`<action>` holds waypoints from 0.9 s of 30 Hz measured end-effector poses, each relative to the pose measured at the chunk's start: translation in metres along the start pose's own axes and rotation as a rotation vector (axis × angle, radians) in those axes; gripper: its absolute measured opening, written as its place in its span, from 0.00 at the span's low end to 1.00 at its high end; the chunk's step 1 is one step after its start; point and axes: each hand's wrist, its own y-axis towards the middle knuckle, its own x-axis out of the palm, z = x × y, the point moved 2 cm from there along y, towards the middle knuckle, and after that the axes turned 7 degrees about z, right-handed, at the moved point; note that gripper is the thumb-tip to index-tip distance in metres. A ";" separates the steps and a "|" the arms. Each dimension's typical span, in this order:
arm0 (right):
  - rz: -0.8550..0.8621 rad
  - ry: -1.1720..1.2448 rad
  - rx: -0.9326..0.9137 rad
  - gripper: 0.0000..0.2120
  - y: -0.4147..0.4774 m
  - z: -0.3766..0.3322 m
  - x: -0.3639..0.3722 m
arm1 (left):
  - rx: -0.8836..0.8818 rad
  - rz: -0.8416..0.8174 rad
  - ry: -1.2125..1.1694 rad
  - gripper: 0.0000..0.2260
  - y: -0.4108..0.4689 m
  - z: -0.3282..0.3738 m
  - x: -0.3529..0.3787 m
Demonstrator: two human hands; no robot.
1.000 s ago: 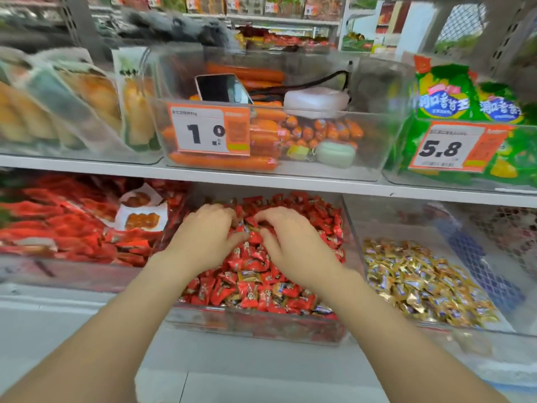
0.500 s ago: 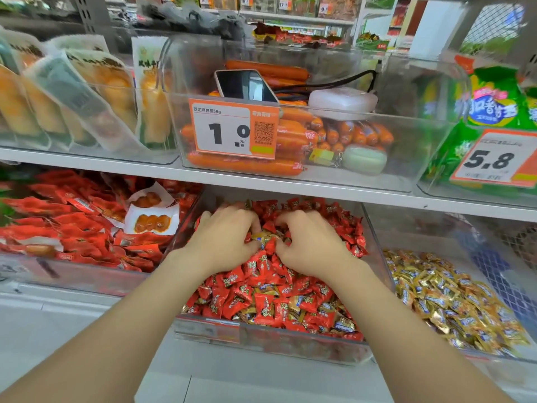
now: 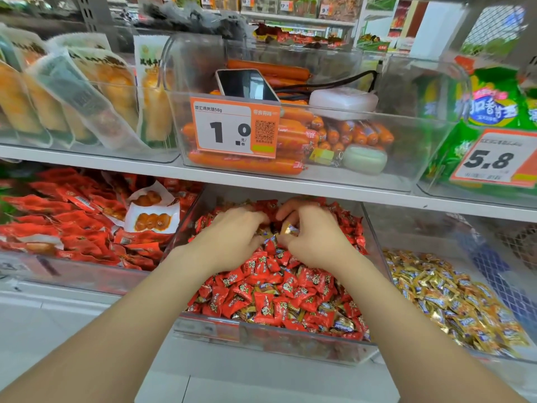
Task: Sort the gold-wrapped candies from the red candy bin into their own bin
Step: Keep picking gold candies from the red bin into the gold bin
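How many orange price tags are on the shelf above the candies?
2: the 1.0 tag on the middle sausage bin, the 5.8 tag on the right bin of green bags. Others may be out of frame.

A white shelf board (image 3: 261,181) runs across a shop rack, carrying clear plastic bins (image 3: 421,158) with orange price tags (image 3: 232,132) at their front edges. A slotted metal upright (image 3: 96,13) rises at the back left. Further stocked shelves (image 3: 290,13) stand behind, evenly lit. A pale seamed surface (image 3: 58,315) lies below.

Phone (image 3: 247,84) in bin (image 3: 406,158) above candies (image 3: 279,289)
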 end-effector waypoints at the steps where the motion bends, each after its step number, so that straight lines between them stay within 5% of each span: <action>1: 0.024 0.043 0.007 0.14 -0.002 0.003 -0.005 | 0.015 -0.052 0.063 0.19 0.002 0.001 0.002; 5: 0.065 0.156 0.033 0.13 -0.012 0.013 -0.025 | 0.055 -0.165 0.266 0.18 0.013 0.005 0.005; 9: 0.094 0.166 -0.002 0.09 -0.018 0.017 -0.030 | 0.076 -0.107 0.254 0.12 0.018 0.010 0.008; 15: 0.081 0.067 -0.054 0.20 -0.022 0.005 -0.031 | 0.099 -0.109 0.162 0.11 0.016 0.012 0.010; 23: -0.194 -0.187 -0.165 0.24 -0.014 -0.008 -0.007 | -0.026 0.142 -0.267 0.09 0.002 0.002 -0.019; 27: -0.176 -0.312 -0.121 0.25 -0.008 -0.009 -0.005 | 0.010 0.095 -0.261 0.10 -0.013 0.002 -0.020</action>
